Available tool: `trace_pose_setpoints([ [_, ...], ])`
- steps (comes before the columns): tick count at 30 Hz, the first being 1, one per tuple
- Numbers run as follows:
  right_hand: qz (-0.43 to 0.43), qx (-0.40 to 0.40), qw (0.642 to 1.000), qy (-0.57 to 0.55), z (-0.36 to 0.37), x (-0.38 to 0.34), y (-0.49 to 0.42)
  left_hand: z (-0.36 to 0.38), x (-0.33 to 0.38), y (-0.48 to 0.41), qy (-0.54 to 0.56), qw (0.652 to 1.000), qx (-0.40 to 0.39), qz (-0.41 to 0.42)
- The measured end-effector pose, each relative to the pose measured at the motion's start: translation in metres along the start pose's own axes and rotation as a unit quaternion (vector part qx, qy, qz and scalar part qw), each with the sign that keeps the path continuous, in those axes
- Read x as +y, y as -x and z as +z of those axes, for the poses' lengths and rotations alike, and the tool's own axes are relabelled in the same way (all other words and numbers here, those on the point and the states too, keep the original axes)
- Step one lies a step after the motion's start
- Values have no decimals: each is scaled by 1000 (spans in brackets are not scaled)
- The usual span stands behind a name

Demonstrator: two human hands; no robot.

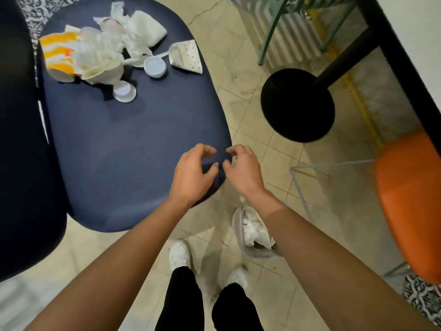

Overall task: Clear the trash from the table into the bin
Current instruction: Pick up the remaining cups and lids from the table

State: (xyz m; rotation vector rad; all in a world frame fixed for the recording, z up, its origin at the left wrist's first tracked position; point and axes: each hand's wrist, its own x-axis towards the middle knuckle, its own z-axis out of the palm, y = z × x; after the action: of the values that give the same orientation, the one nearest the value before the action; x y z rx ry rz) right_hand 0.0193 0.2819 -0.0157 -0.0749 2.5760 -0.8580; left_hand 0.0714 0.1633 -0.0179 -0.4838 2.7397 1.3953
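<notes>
At the near edge of the dark blue table (114, 158), your left hand (192, 174) and right hand (243, 172) hovered close together, thumbs and fingertips turned toward each other but not touching. Both had their fingers loosely curled and gripped nothing that could be seen, though the blur around your right fingertips made any small scrap there impossible to tell. The trash lay well apart from your hands, heaped at the table's far left: an orange-and-white paper cup (58, 56) on its side, a crushed white cup (102, 69) against it, crumpled napkins (138, 27) piled behind, and a dotted paper cone (187, 57) lying just to the right. Two small round lids (155, 66) sat at the near side of the heap, one beside the cone and the other nearer to you. The bin (238, 225) stood on the tiled floor just off the table's near corner, partly hidden under your right forearm, with white paper already in it. Your white shoes (180, 255) stood next to it, and an orange seat (410, 201) was off to your right.
</notes>
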Motion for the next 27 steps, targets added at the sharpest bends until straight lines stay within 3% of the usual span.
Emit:
trace_pose_setpoints([
  [14,-33,-8,999,30,13,-89,-77,-83,-37,-85,-32,999,15,-37],
  [27,-59,-50,995,68,15,-117,-177,-96,-54,-178,-44,992,36,-111],
])
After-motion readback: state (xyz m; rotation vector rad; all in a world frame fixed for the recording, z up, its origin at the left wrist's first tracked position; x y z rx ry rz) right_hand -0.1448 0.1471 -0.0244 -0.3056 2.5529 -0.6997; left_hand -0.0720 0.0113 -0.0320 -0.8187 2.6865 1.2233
